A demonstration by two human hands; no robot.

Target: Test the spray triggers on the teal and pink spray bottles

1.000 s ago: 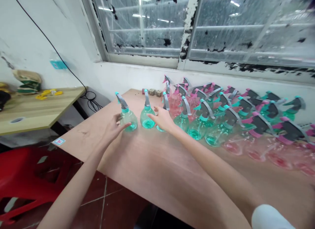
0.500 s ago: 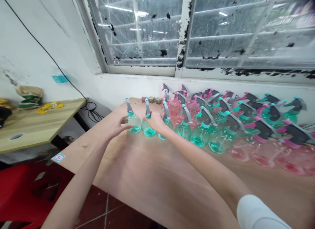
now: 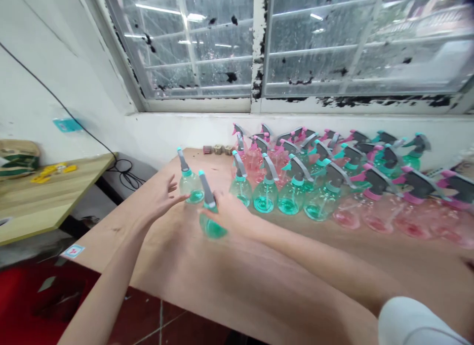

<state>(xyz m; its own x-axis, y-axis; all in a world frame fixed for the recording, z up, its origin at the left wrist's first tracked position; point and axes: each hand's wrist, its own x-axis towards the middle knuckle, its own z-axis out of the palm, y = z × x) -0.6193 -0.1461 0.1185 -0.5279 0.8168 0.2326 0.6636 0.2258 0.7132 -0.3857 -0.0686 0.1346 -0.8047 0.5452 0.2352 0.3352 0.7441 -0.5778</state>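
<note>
My right hand point(image 3: 231, 214) grips a small teal spray bottle point(image 3: 209, 216) with a grey trigger, lifted off the wooden table point(image 3: 229, 280) and tilted toward me. My left hand point(image 3: 159, 199) is open with fingers spread; its fingertips are at another teal spray bottle point(image 3: 188, 182) standing alone at the row's left end. A row of teal spray bottles point(image 3: 281, 194) stands to the right of my hands.
Pink spray bottles point(image 3: 388, 206) and more teal ones fill the table's back and right side under the window point(image 3: 259, 43). Small blocks point(image 3: 217, 149) sit at the table's far corner. A second wooden table point(image 3: 40, 196) stands at the left, a black cable point(image 3: 124, 166) between them.
My right hand has closed on the second teal bottle and pulled it out of the row toward me. My left hand has loosened from the leftmost bottle. The view shifted right.
</note>
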